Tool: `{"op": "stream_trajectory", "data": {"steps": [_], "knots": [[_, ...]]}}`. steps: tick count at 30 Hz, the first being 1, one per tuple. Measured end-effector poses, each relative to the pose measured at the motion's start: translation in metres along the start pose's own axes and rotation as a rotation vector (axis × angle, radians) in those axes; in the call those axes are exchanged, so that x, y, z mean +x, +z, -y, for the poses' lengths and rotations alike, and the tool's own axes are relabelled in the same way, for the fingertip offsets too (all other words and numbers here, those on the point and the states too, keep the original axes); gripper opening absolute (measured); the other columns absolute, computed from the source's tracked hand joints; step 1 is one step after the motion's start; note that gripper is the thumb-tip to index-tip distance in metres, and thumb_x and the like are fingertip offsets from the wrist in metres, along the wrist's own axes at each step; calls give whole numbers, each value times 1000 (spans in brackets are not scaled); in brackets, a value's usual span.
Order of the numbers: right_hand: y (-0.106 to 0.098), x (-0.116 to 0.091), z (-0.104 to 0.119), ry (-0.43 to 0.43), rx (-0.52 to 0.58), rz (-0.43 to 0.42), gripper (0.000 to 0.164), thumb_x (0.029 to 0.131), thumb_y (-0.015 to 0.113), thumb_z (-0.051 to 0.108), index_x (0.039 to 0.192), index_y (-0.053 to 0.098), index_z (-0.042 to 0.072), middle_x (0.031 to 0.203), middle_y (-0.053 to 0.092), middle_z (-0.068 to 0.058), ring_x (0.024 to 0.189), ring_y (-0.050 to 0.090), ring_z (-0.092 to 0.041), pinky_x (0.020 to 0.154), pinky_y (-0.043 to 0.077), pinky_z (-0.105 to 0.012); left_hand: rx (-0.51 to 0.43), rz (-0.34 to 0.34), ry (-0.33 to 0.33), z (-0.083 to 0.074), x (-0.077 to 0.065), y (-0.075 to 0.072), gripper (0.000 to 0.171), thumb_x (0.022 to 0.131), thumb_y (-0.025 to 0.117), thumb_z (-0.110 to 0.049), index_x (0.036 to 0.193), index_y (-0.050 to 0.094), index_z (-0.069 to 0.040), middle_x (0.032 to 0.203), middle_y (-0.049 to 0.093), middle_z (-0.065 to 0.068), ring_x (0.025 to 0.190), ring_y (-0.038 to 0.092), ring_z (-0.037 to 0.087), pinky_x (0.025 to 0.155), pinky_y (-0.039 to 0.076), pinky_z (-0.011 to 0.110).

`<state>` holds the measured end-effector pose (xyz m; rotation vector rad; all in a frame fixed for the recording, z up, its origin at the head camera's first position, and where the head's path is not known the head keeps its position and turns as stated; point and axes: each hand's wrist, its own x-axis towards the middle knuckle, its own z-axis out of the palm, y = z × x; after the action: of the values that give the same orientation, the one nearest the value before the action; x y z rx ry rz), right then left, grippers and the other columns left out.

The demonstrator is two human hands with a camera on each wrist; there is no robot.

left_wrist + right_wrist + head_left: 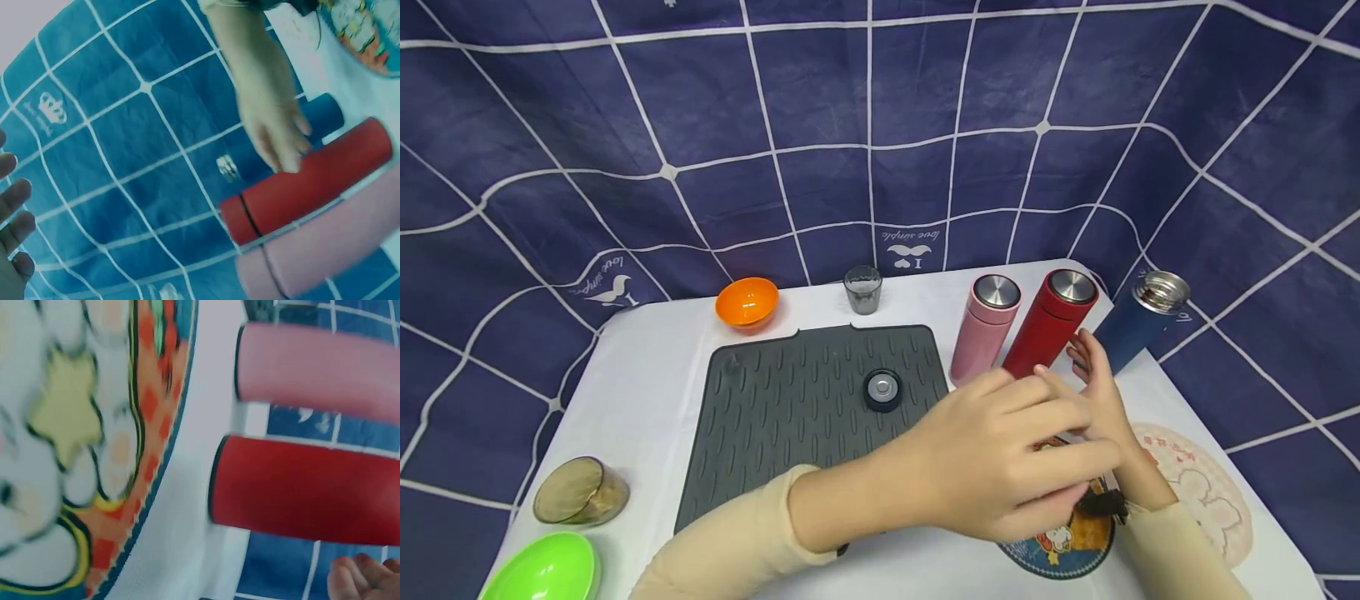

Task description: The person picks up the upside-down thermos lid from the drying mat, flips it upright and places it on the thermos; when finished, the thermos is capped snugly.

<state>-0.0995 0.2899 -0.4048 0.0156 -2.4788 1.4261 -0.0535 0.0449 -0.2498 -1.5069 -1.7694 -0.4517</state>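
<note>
My left hand (1000,458) reaches across toward the right with its fingers loosely bent and nothing in them. Beyond it my right hand (1105,392) is between the red thermos (1048,325) and the dark blue thermos (1131,321), fingers loose and holding nothing. The blue one has no lid, so its steel mouth shows. In the left wrist view my right hand (275,128) overlaps the blue thermos (325,115). A pink thermos (985,325) stands left of the red one; both wear steel-topped caps. A round black-rimmed lid (882,389) lies on the grey mat (775,417).
An orange bowl (747,303) and a small grey glass (862,290) stand at the back. An amber glass (580,492) and a green bowl (546,571) are at the left. A patterned round mat (1056,554) lies partly under my hands, beside a pale round mat (1217,492).
</note>
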Motion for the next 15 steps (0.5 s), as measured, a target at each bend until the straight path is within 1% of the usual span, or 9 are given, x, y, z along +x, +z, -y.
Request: {"op": "stream_trajectory", "data": {"steps": [2, 4, 5, 6, 9, 11, 12, 13, 15], "knots": [[0, -7, 12, -18, -7, -59, 73, 89, 65, 15, 148, 23, 15, 147, 39, -13, 128, 43, -14, 103, 35, -23, -26, -26, -67, 0, -20, -7, 27, 87, 49, -28, 105, 69, -25, 97, 65, -8, 82, 55, 9, 65, 40, 21], [-2, -14, 23, -52, -13, -145, 64, 87, 66, 9, 143, 35, 8, 139, 48, -15, 119, 49, -9, 94, 38, -16, -69, -30, -176, 2, -41, -10, 25, 86, 53, -26, 104, 69, -23, 97, 64, -7, 83, 55, 9, 67, 40, 22], [-5, -18, 28, -81, -10, -206, 58, 86, 66, 5, 138, 41, 5, 133, 52, -14, 113, 51, -6, 88, 38, -13, -95, -24, -254, 4, -53, -10, 26, 85, 55, -26, 106, 68, -22, 98, 64, -6, 85, 54, 9, 69, 41, 23], [-7, -21, 31, -104, 11, -269, 54, 84, 67, 1, 133, 46, 2, 128, 55, -11, 109, 52, -4, 85, 38, -14, -122, -9, -344, 7, -65, -10, 27, 85, 56, -26, 109, 67, -21, 100, 63, -6, 87, 54, 9, 72, 42, 24], [-22, -18, 25, -132, 36, -423, 51, 81, 68, 0, 127, 49, 1, 122, 54, 2, 107, 51, -9, 83, 37, -17, -168, 72, -657, 17, -105, -4, 34, 85, 58, -28, 118, 60, -21, 110, 59, -7, 96, 51, 9, 81, 43, 30], [-34, -11, 14, -90, 35, -512, 55, 80, 70, 5, 130, 46, 8, 124, 48, 10, 109, 48, -8, 84, 35, -18, -155, 156, -856, 24, -129, 3, 43, 84, 60, -30, 125, 54, -23, 118, 55, -8, 102, 48, 10, 86, 42, 34], [-41, -6, 9, -47, 33, -544, 59, 80, 71, 8, 132, 42, 12, 127, 44, 13, 111, 45, -7, 85, 34, -18, -139, 204, -935, 27, -140, 7, 47, 83, 62, -31, 128, 51, -24, 122, 53, -8, 104, 47, 11, 87, 42, 36], [-47, -1, 5, 1, 25, -564, 63, 81, 71, 12, 134, 38, 17, 130, 41, 13, 113, 43, -6, 87, 32, -19, -119, 249, -1002, 30, -150, 11, 52, 81, 64, -32, 131, 49, -24, 125, 52, -6, 107, 46, 12, 88, 41, 37], [-58, 9, -2, 95, 25, -588, 73, 79, 73, 16, 137, 30, 23, 135, 34, 11, 118, 37, -3, 91, 29, -20, -92, 317, -1099, 38, -166, 20, 62, 78, 70, -33, 134, 46, -22, 129, 49, -2, 111, 46, 17, 91, 41, 41]]}}
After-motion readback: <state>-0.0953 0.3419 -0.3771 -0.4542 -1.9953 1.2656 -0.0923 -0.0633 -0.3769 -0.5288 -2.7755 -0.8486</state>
